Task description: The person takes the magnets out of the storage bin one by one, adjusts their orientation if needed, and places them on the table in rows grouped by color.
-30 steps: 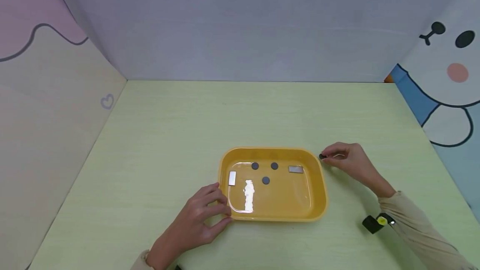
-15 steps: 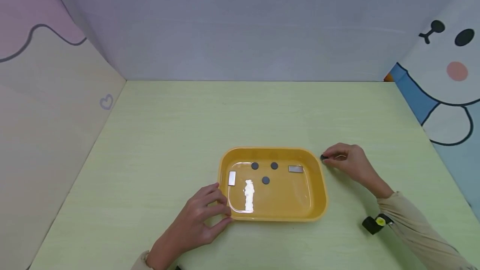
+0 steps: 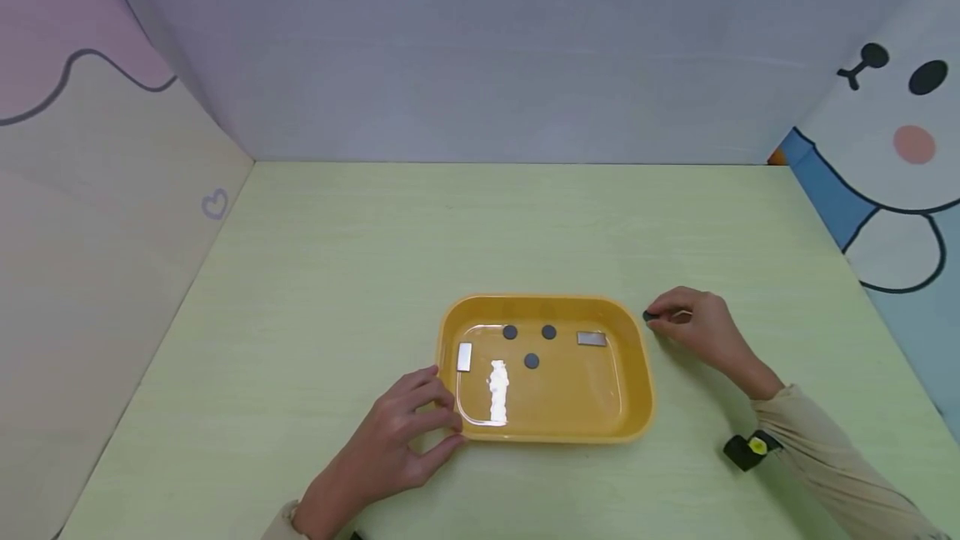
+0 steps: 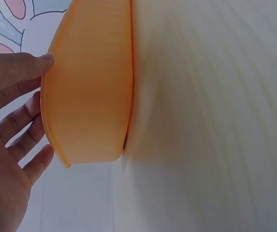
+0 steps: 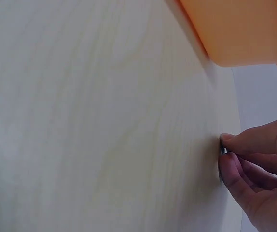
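A yellow rectangular tray [image 3: 555, 437] stands on the table. Along its near left corner, my left hand [image 3: 393, 436] rests its fingertips on the rim; the left wrist view shows the thumb touching the rim and the fingers spread along it. Just off the tray's right side, my right hand [image 3: 703, 325] pinches a small dark disc [image 3: 648, 316] between thumb and fingers, low at the table surface. Most of that disc is hidden by the fingertips. Inside the tray lie three grey discs [image 3: 532, 361] and two flat silvery rectangles, one at the left [image 3: 464, 357] and one at the right [image 3: 592, 338].
The pale green wooden table [image 3: 450, 223] extends behind and around the tray. Walls enclose it at the back [image 3: 480, 48] and on both sides, the right one printed with a cartoon animal [image 3: 892, 148]. A black wrist strap [image 3: 744, 452] hangs by the right sleeve.
My right hand has slid very slightly to the right with the dark disc, away from the tray. The left hand, the tray and its contents stay where they were.
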Motion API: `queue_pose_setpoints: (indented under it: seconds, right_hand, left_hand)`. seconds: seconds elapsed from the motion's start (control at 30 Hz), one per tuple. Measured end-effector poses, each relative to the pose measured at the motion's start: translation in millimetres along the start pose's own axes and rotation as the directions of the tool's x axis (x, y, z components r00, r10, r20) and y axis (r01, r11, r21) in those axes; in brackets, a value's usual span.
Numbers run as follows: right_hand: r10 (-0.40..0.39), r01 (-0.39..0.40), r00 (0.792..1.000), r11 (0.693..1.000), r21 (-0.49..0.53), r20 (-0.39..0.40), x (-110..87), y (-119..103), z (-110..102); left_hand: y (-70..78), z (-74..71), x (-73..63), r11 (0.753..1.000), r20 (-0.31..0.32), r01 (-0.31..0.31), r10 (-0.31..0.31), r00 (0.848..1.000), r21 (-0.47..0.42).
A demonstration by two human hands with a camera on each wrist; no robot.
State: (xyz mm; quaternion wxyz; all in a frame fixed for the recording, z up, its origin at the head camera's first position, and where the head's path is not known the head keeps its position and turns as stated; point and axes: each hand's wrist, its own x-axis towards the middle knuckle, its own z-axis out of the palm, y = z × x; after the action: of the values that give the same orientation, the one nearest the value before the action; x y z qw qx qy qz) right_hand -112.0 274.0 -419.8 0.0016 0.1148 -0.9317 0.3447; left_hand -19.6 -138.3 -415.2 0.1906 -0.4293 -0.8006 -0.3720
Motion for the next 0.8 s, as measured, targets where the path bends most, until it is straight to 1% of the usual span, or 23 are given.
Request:
queue_pose_setpoints:
  seconds: [0.4,0.63,0.8]
  right_hand:
    - [-0.035,0.034,0.999,0.999,-0.012,-0.017,-2.4,3.8,0.8]
    - [-0.028,0.028,1.0,0.999,-0.021,-0.008,-2.7,4.4,1.7]
    - [-0.027,0.026,1.0,0.999,-0.04,-0.015,-2.4,2.0,0.2]
  left_hand:
    - [-0.7,0.2,-0.6,1.0,0.001,0.003,-0.003,1.0,-0.006]
    - [-0.9,0.6,-1.6,1.0,0.0,0.0,0.0,1.0,-0.003]
    - [-1.1,0.6,-0.7,1.0,-0.006,-0.009,0.009,1.0,-0.001]
